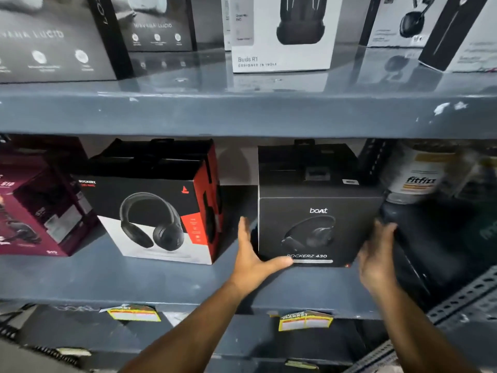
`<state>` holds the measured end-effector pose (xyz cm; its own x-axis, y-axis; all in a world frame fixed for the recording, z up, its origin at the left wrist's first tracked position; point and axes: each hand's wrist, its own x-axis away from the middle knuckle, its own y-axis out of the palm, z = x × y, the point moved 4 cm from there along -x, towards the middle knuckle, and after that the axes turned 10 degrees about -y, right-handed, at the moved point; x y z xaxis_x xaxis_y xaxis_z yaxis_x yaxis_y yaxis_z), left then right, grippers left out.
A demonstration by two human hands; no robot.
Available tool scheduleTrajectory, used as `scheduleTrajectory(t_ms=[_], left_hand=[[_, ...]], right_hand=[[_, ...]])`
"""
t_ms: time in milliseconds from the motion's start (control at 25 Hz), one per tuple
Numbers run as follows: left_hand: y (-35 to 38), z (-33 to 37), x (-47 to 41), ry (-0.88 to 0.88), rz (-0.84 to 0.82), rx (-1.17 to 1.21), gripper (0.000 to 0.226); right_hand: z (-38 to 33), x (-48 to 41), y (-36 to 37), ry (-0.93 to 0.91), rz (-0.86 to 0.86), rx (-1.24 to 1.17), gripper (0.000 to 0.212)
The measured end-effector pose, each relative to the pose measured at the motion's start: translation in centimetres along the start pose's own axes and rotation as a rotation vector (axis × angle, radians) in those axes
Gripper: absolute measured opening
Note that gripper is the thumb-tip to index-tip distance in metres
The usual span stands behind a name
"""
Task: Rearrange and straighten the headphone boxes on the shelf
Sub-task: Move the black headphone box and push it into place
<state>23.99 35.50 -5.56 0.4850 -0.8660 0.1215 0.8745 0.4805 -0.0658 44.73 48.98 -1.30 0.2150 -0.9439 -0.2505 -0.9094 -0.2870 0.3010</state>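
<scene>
Head camera looks down at two bare forearms that reach up from the bottom edge toward a grey metal shelf (166, 281). Yellow price labels (305, 320) hang on the front lip of this shelf.

Left hand (251, 255) is spread, the fingers straight up along the left side of the black boat box (317, 227), and the thumb lies under the lower front edge, near the words "Rockerz 430". Right hand (376, 254) is at the right side of the same box — it is blurred, the fingers look loosely open, and I cannot tell if they touch the box or only are just beside it. The box stands upright on the shelf, its front facing the camera, between both hands.

Left of it, apart by a gap, a black, white and red headphone box (158, 219) stands turned at an angle, and a second similar box is behind it. Further left is a maroon box (40, 208), also turned. At the right, behind the right hand, a blurred jar marked "fitfizz" (419, 179) is seen.

On the upper shelf (242, 111) stand more boxes — a white one marked "Buds R1" (282, 36) and dark ones at the left.
</scene>
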Motion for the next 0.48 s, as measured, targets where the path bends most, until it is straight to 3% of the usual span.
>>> scheduleTrajectory(t_ms=[120, 280, 320, 400, 480], left_hand=[[0.2, 0.7, -1.9, -0.018, -0.047, 0.012, 0.131], [-0.1, 1.6, -3.3, -0.004, -0.033, 0.031, 0.094], [-0.2, 1.6, -3.5, -0.009, -0.032, 0.045, 0.092], [-0.3, 1.4, -3.8, -0.021, -0.027, 0.063, 0.090], [-0.3, 1.1, -3.9, -0.021, -0.022, 0.056, 0.089]], right_hand=[[0.0, -1.4, 1.8, 0.186, -0.023, -0.103, 0.062], [2.1, -2.1, 1.7, 0.230, 0.068, -0.011, 0.106], [2.4, -2.2, 1.5, 0.223, 0.137, 0.030, 0.100], [2.6, -2.3, 1.1, 0.184, 0.305, 0.106, 0.063], [2.8, -2.4, 1.0, 0.150, 0.388, 0.128, 0.050]])
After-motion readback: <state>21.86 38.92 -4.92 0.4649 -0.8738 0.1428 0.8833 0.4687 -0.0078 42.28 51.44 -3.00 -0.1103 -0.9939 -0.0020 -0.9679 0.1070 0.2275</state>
